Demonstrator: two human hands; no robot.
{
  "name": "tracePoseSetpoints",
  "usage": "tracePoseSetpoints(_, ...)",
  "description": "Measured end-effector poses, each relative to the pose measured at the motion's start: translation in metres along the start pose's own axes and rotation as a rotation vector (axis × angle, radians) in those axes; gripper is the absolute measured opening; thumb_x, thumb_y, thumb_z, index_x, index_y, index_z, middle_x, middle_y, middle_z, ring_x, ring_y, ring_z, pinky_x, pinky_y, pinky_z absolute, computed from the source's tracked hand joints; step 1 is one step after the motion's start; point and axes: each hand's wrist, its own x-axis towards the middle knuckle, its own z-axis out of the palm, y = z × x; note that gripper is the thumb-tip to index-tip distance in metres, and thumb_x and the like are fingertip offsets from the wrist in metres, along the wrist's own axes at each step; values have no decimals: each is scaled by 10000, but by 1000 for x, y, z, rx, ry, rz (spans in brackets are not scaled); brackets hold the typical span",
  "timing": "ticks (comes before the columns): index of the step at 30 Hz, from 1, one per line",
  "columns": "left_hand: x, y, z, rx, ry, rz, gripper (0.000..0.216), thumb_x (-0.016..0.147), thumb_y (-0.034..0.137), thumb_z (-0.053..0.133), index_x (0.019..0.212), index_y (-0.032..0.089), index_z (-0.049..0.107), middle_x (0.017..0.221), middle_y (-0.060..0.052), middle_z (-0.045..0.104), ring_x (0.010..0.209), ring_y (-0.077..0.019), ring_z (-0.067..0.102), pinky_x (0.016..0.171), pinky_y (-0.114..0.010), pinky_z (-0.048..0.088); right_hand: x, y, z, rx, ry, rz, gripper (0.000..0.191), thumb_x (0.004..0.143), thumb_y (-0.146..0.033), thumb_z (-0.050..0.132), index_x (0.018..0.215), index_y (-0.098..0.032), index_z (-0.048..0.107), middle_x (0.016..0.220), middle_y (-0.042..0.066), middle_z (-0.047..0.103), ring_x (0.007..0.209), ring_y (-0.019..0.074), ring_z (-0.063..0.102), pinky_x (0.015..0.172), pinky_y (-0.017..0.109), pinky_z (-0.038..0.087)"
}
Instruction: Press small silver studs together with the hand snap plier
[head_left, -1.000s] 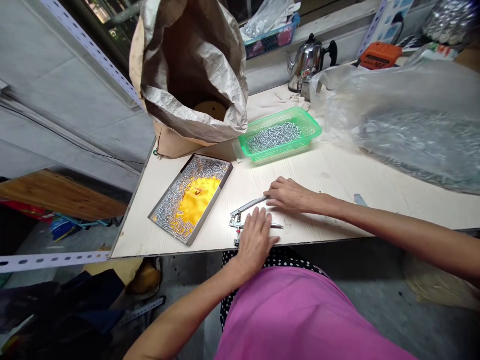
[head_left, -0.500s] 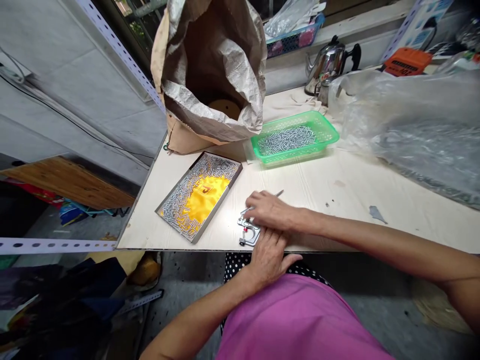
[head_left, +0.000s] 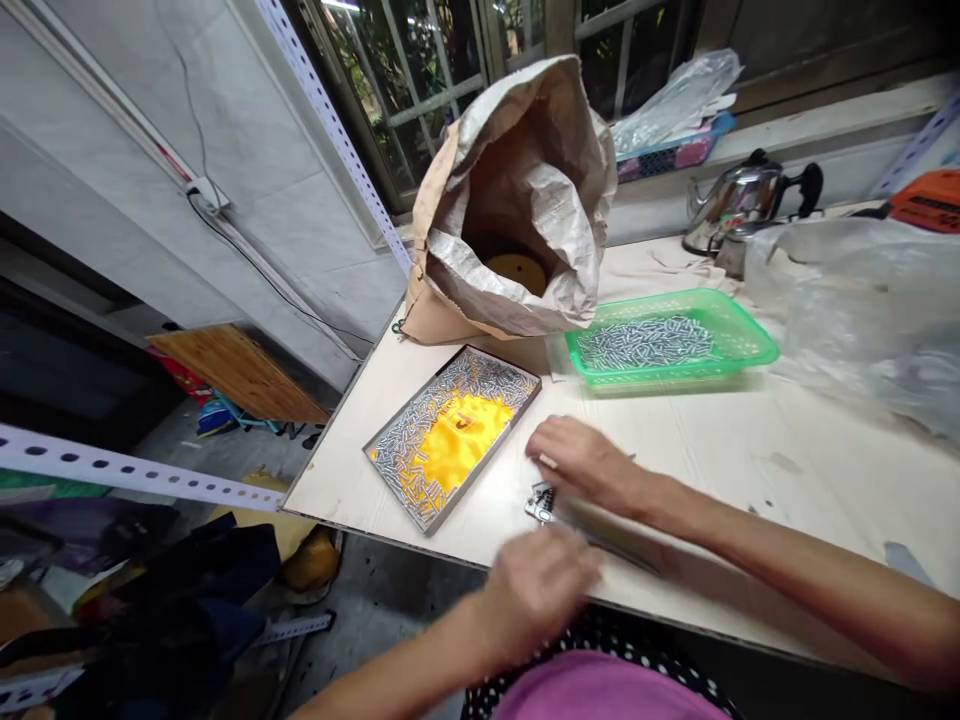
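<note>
My left hand [head_left: 540, 580] is raised at the table's front edge, smeared by motion; its fingers look curled, and what they hold, if anything, is hidden. My right hand [head_left: 589, 465] hovers above the table just right of the shallow tray, fingers bent together, with their tips hidden beneath. Between the two hands a small metal fixture [head_left: 540, 502] lies on the table, partly covered. The shallow tray [head_left: 484, 465] has a yellow lit bottom and is strewn with small silvery pins. A green plastic basket [head_left: 757, 348] behind my right hand holds a heap of similar pins.
A large paper sack [head_left: 450, 310] stands open behind the tray. A metal kettle [head_left: 739, 200] and a clear plastic bag [head_left: 862, 300] are at the back right. A perforated white metal bar [head_left: 150, 475] runs left of the table corner.
The view has swung left and up. My hands, together over the metal fixture before, have come apart; my left hand has lifted off and blurred, and more of the window shows.
</note>
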Motion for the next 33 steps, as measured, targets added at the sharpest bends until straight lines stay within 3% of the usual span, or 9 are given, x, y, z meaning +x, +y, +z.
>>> tracePoseSetpoints(4,8,-104,-45,398,-73,-425,212,962,184,456,1013,172,661,959,-85,661,910,-198,562,759,-305,481,5,56,-55,-272,176,267,172,919,-147,441,910,-168,611,880,95,614,843,222,541,726,329,385)
tracePoseSetpoints(8,12,-179,-66,553,-346,-730,238,961,195,437,956,178,674,1003,-88,616,1010,-228,503,770,-302,440,-4,83,-82,-530,222,491,196,931,-240,468,994,-164,638,938,127,602,861,272,560,717,374,404)
tracePoseSetpoints(12,13,-206,-63,573,-527,-746,263,952,156,404,905,153,663,1026,-117,597,1028,-248,483,757,-314,417,-28,58,-61,-278,143,418,263,963,-336,442,1059,-179,629,975,114,607,833,243,594,717,369,460)
tracePoseSetpoints(18,13,-224,-61,527,-550,-700,216,909,98,451,843,143,652,995,-124,626,984,-243,508,765,-310,404,-73,-14,-12,160,-85,462,251,985,-312,401,980,-225,637,935,68,624,799,184,635,708,316,509)
tracePoseSetpoints(20,15,-221,-63,515,-539,-676,214,917,117,451,864,143,656,1023,-131,631,1016,-248,507,804,-318,403,-86,-32,-4,223,-131,511,240,983,-294,404,959,-230,633,926,59,622,785,176,639,699,304,515)
tracePoseSetpoints(22,19,-205,-64,449,-434,-673,209,920,155,461,888,144,667,1019,-128,645,1023,-246,518,838,-321,404,-97,-45,-1,254,-146,548,217,977,-281,420,953,-228,629,926,59,616,787,178,637,697,305,518)
tracePoseSetpoints(26,20,-138,-55,-88,-145,-881,169,845,278,577,826,162,698,843,-51,694,772,-174,593,726,-266,438,-114,-62,3,247,-137,574,167,960,-263,466,1023,-220,615,941,66,601,832,198,610,731,334,513)
tracePoseSetpoints(29,9,-84,-39,-515,-238,-1089,224,774,360,632,793,150,705,734,-27,680,610,-133,556,591,-236,425,-121,-67,6,201,-110,581,172,960,-231,456,1037,-199,607,926,77,598,851,209,586,751,353,502)
tracePoseSetpoints(33,-14,-50,-9,-693,-280,-1259,324,731,445,672,814,134,710,662,-15,653,526,-108,498,497,-213,363,-122,-68,8,138,-119,610,207,967,-182,409,940,-180,614,877,77,587,810,199,564,726,333,472)
